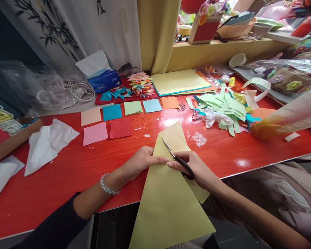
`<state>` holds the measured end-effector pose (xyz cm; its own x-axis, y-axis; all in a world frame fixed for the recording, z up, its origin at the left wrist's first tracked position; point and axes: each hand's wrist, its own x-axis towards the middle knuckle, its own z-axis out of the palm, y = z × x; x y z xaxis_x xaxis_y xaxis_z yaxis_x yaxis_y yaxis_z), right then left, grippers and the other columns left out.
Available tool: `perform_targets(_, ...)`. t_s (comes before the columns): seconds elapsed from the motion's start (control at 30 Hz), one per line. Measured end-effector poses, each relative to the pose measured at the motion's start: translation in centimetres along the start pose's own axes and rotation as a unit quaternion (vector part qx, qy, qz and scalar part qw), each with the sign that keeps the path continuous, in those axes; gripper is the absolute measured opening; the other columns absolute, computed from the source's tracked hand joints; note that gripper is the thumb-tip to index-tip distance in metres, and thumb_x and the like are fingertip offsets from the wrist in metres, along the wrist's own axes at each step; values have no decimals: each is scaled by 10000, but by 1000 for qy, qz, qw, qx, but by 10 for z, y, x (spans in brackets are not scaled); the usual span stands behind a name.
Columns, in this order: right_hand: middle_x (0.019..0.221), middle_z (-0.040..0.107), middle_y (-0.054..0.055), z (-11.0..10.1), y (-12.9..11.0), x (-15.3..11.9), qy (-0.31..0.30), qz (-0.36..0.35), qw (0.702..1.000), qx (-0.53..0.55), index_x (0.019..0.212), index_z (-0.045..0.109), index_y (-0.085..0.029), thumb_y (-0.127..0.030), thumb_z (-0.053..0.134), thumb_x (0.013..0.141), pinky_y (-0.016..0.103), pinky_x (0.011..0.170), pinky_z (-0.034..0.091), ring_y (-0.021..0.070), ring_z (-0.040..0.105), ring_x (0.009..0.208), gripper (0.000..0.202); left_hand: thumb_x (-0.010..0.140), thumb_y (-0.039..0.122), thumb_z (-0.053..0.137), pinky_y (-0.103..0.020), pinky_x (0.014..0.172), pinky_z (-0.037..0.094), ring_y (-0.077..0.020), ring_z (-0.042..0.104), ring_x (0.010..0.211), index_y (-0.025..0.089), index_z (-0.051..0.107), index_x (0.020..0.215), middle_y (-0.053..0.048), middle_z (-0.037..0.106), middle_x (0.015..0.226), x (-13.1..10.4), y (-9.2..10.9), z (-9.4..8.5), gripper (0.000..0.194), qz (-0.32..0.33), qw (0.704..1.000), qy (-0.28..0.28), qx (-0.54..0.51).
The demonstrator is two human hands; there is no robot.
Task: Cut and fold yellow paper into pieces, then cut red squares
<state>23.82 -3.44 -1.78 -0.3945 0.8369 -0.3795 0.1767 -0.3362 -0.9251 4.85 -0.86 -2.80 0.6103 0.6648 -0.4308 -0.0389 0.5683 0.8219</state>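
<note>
Cutting yellow paper (168, 193), barely started: right hand (194, 167) grasping scissors (177, 159), blades toward 11 o'clock; left hand (142, 160) pinching sheet's edge at 9 o'clock

Sheet (168, 193) overhangs table (67, 169) front edge, between left hand (142, 160) and right hand (194, 167) with scissors (177, 159). Paper squares (114, 119) behind. Tissue (45, 143) left, scraps (225, 110) right, tissue box (103, 79) far left-back.

Bare red table (75, 166) lies open between white tissue (45, 143) and yellow sheet (168, 200).
</note>
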Motion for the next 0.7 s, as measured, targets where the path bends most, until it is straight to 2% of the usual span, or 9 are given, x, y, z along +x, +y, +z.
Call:
perform_targets(0.2,623,333,-43,0,-2,0,-21,-3,999,29,641,443,-172,-421,690,718,226,486,207,79,294,553,359,697,298,747,-247,647,528,-177,685,707,130,728,851,-72,737,819,0,3,3,228,-2,1000,-9,4)
perform_targets(0.4,612,331,-46,1,-4,1,-7,4,999,38,611,435,-171,-479,720,664,231,487,206,81,289,551,422,679,307,757,-255,654,523,-182,685,708,140,732,847,-74,737,818,-1,5,5,238,-12,1000,-9,4)
perform_targets(0.7,607,283,-52,1,-2,3,-1,-16,1000,23,609,419,-169,-464,703,692,234,486,180,77,256,555,418,680,327,755,-255,658,522,-184,685,729,138,731,849,-83,735,848,-2,2,4,254,-16,1000,-5,19)
